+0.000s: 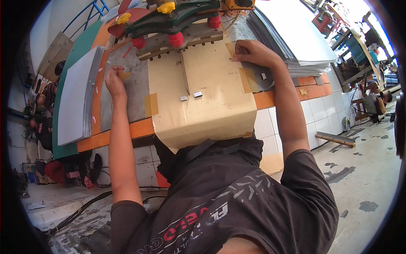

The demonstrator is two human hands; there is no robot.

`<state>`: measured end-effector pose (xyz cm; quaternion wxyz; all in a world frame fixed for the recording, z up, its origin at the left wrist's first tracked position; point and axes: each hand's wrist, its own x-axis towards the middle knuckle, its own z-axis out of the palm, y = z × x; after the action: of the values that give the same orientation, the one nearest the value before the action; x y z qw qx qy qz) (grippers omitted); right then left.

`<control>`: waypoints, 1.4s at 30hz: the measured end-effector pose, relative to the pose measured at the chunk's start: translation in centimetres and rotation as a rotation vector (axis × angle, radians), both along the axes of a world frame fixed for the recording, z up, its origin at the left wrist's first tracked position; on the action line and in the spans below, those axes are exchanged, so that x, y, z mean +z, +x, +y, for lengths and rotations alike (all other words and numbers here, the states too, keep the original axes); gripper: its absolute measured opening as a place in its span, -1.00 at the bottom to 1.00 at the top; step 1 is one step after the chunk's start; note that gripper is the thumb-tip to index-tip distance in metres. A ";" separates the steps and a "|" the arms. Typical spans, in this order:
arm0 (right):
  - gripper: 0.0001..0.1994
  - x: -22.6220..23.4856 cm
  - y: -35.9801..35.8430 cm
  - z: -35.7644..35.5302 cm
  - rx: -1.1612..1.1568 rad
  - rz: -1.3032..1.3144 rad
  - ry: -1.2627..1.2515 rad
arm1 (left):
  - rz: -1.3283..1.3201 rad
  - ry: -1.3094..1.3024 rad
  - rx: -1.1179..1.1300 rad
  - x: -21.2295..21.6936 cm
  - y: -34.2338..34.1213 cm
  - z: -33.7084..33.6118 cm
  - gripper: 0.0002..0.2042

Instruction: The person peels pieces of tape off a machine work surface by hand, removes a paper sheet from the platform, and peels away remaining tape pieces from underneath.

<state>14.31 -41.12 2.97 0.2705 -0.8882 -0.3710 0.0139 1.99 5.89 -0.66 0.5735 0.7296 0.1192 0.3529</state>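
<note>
My left hand [114, 80] is over the grey metal plate [134, 91] at the left, its fingers curled inward. A scrap of yellowish tape [124, 75] lies beside those fingers. Toward the right, my right hand [254, 52] is bent at the wrist with its fingers curled toward the thumb, near the right edge of the cream sheet [207, 78]. What either hand holds, if anything, is hidden. Brown tape [151, 105] fixes the sheet's left side, and its near end droops over the table edge. Two small pale blocks [197, 94] and a thin strip [185, 73] rest on it.
A dark green machine head [173, 19] with red knobs stands over the sheet's far end. Stacked boards [78, 97] lie at the left, and a taller stack of white sheets [298, 31] at the right. An orange table edge [141, 128] runs in front of me.
</note>
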 end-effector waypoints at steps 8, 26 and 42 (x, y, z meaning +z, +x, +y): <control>-0.74 -1.4 0.9 -0.2 0.009 -0.033 0.040 | 0.038 0.036 0.046 0.3 -0.2 -0.4 -0.68; -0.79 -3.0 2.8 -0.4 -0.333 -0.462 0.111 | 0.012 -0.012 0.042 0.6 0.0 -0.7 -0.70; -0.82 -0.6 2.5 0.2 -0.538 -0.663 0.493 | 0.071 0.070 0.162 -0.2 0.5 0.3 -0.72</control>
<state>16.77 -40.93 2.36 0.3341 -0.8187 -0.1867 -0.4281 2.53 6.18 -0.81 0.5126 0.7492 0.1858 0.3761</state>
